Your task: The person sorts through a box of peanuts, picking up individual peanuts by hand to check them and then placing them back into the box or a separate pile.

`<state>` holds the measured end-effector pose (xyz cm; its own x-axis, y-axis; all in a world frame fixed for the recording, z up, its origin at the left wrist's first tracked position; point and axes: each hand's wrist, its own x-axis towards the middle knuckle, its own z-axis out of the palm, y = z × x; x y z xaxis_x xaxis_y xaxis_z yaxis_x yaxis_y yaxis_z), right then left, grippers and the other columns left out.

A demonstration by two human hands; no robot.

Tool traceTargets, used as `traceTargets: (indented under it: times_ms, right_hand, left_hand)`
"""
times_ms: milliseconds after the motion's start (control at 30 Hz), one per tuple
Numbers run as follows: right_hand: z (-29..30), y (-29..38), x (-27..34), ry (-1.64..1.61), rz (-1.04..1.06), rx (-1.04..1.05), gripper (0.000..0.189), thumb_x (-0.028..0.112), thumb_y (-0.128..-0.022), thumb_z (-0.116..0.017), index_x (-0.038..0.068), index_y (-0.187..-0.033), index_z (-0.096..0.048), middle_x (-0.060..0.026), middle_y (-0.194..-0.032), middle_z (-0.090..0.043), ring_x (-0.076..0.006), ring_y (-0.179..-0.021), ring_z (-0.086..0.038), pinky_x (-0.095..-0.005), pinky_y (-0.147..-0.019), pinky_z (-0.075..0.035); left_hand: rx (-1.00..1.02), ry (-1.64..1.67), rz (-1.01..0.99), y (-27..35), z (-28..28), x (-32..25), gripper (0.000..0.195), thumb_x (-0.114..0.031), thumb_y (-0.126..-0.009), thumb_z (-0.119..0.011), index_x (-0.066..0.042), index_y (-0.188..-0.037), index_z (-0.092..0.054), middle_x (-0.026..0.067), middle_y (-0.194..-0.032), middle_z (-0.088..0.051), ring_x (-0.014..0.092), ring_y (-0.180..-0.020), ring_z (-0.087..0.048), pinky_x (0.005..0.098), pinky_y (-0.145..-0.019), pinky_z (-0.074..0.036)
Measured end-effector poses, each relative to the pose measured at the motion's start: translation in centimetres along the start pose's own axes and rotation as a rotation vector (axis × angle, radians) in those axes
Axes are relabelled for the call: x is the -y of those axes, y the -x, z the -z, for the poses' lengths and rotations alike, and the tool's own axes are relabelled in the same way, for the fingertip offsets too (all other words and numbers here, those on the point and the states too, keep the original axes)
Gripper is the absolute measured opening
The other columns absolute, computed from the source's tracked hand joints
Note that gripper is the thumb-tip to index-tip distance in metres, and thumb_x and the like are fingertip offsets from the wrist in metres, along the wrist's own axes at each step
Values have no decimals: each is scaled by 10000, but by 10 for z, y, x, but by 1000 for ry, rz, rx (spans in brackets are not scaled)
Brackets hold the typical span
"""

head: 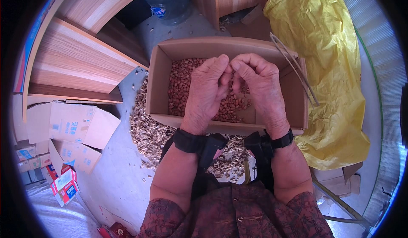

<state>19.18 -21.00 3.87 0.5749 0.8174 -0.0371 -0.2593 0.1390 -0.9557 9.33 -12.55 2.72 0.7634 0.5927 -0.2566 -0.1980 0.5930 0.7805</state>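
Observation:
A long cardboard box lies before me, with shelled peanuts heaped in its left and middle parts. My left hand and my right hand are raised over the box, thumbs and fingertips pinched close to each other. Whatever may be between the fingertips is too small or hidden to tell. A thin, bent strip like split bamboo tongs rests across the box's right rim. Broken peanut shells cover the floor left of the box and below its near wall.
A yellow woven sack lies at the right. Wood-grain panels stand at the upper left. A large plastic water bottle is behind the box. Flattened cartons lie at the left, and a metal frame is at the lower right.

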Motion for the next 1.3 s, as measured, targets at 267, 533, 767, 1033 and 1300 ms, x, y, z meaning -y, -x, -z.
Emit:
traceTargets:
  times_ms: [267,533,767,1033,1300]
  right_hand:
    - [-5,1,5,115,-30,-95,75,45,-839,-597,1,-877,-646,-14,-823,-559,-53,-601,-529,-191,-526,-447]
    - [-5,2,-10,559,289,-4,145,19,-712,-654,30,-857,-647,-70,-780,-565,-155,-672,-584,-271,-621,-470]
    - [-3,0,-19,616,383,21,115,35,-784,-639,20,-896,-659,-18,-809,-585,-63,-659,-527,-201,-579,-448]
    - [6,2,-2,-81,-196,32,155,143,-855,-612,15,-930,-654,-3,-653,-584,-63,-543,-527,-184,-496,-432]
    - [10,20,23,131,-68,691,93,36,-812,-615,26,-883,-673,-24,-736,-608,-96,-630,-574,-221,-578,-468]
  left_hand:
    - [-24,286,-31,-8,10,-2,542,-536,-922,-352,-29,-926,-543,61,-796,-545,134,-675,-496,252,-619,-422]
    - [33,472,-80,-10,-5,-2,772,-639,-880,-247,53,-1117,-495,206,-1137,-524,302,-1103,-488,401,-977,-385]
    - [111,393,-78,-10,-4,2,832,-656,-874,-190,66,-1208,-436,234,-1213,-481,331,-1158,-444,429,-1010,-341]
    - [76,147,-94,-9,5,-2,721,-608,-909,-217,15,-1133,-504,179,-1131,-544,260,-1038,-508,388,-888,-403]
    - [-175,184,-239,-14,52,-35,467,-472,-921,-431,-30,-1031,-533,89,-978,-580,190,-890,-560,322,-814,-458]
